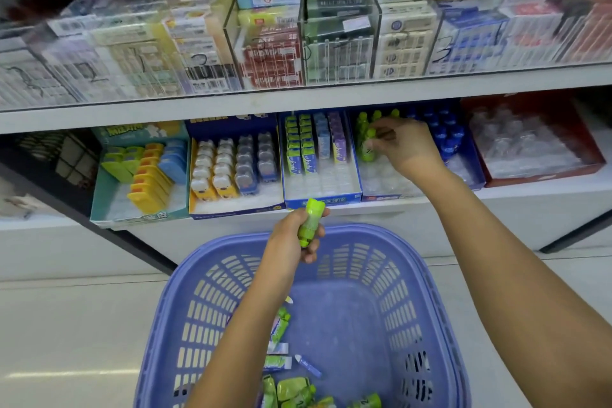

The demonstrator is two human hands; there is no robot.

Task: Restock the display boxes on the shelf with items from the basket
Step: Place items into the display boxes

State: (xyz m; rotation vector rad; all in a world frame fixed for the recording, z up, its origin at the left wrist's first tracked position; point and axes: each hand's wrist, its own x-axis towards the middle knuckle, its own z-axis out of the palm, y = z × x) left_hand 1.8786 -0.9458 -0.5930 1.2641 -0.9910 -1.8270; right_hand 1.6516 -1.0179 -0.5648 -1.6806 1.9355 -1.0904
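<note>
Fingers point(381, 133) on both hands were curled. Over the slotted lilac plastic basket point(427, 275), glossy green sachets point(291, 387) on its floor, the left hand point(288, 238) gripped a lime-green plastic bottle point(308, 222), cap up. In the blue cardboard display box point(387, 198) on the white shelf point(546, 185), the right hand point(407, 149) pinched a second green bottle point(366, 151); labels blurred.

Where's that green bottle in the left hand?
Centre of the head view: the left hand grips the green bottle above the far rim of the purple basket, below the shelf.
</note>
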